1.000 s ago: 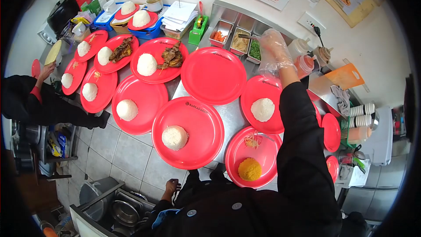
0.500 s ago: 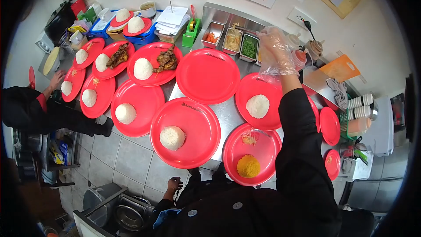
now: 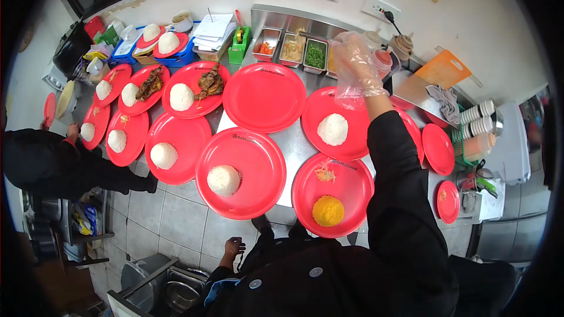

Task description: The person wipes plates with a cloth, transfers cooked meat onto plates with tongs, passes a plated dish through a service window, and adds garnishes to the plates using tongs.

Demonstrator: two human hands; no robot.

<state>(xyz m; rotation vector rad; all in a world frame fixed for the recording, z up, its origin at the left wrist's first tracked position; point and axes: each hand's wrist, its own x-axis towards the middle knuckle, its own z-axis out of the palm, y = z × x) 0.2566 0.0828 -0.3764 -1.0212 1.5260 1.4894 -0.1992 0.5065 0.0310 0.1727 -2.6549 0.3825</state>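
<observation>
My right hand [image 3: 352, 61], in a clear plastic glove, is closed on metal tongs [image 3: 317, 36] above the steel food pans. The tongs' tips reach the pan of pale shredded vegetable [image 3: 292, 48]. Beside it are a pan of chopped green herbs [image 3: 315, 56] and a pan of orange shreds [image 3: 267, 44]. Below my right forearm lies a red plate with a white rice mound [image 3: 333, 129]. Nearer me, another plate bears yellow rice [image 3: 328, 210] and pale shreds [image 3: 325, 174]. My left hand [image 3: 234, 248] hangs bare by my side, fingers curled, nothing visible in it.
A bare red plate [image 3: 264, 97] lies mid-counter. More plates with rice, two with browned meat [image 3: 210, 82], extend left. A co-worker [image 3: 41, 155] stands at the far left. Sauce bottles [image 3: 400, 46], an orange cutting board [image 3: 443, 69] and stacked cups [image 3: 477, 118] stand right.
The view has shifted, so the counter sits slightly left and higher. My right hand stays at the pans with the tongs. The co-worker's hand has shifted beside the leftmost plates.
</observation>
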